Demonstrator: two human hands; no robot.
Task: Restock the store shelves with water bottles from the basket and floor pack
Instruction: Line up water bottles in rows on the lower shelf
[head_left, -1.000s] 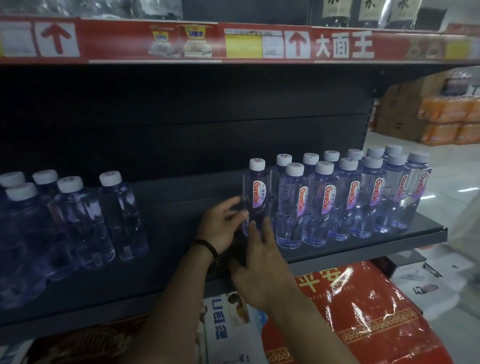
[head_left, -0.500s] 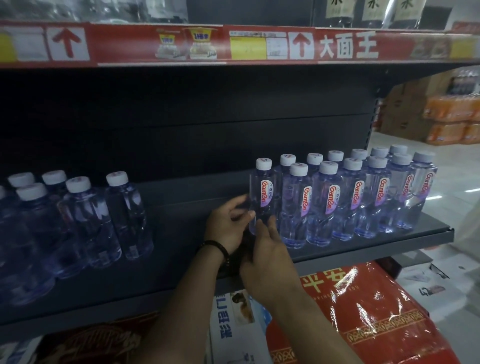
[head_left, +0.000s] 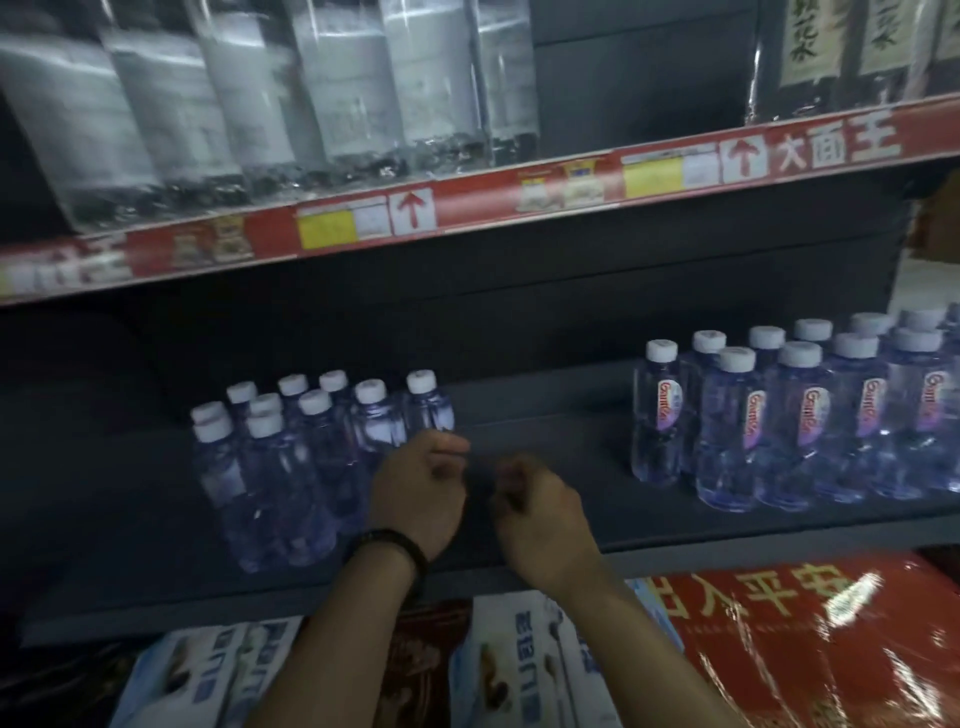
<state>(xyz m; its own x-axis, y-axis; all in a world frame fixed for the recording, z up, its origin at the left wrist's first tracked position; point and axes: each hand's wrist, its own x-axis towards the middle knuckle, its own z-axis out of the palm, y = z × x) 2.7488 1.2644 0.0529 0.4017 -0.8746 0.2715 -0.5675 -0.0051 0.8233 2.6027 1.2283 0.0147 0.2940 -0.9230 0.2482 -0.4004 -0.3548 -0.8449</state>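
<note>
While both hands hover between the two bottle groups, I log stock as follows.

Left hand (head_left: 415, 493), black wristband (head_left: 387, 543): grip curled together, nothing seen in it, just beside the left cluster (head_left: 291, 467).
Right hand (head_left: 540, 514): grip likewise curled; no contents visible through the blur.
Left cluster: small water bottles, white caps, labels turned away, left of centre.
Right cluster (head_left: 805, 415): same bottles in rows, labels outward, right edge of frame.
Shelf (head_left: 561, 426): carries both clusters, well apart.
Upper shelf (head_left: 467, 208): large bottles (head_left: 337, 88), blurred.
Below: red packet (head_left: 805, 649), boxes (head_left: 519, 665).
Basket, floor pack: not in view.

My judgement: face the left cluster next, holding each bottle low, turning it upright, sparing neighbours.
</note>
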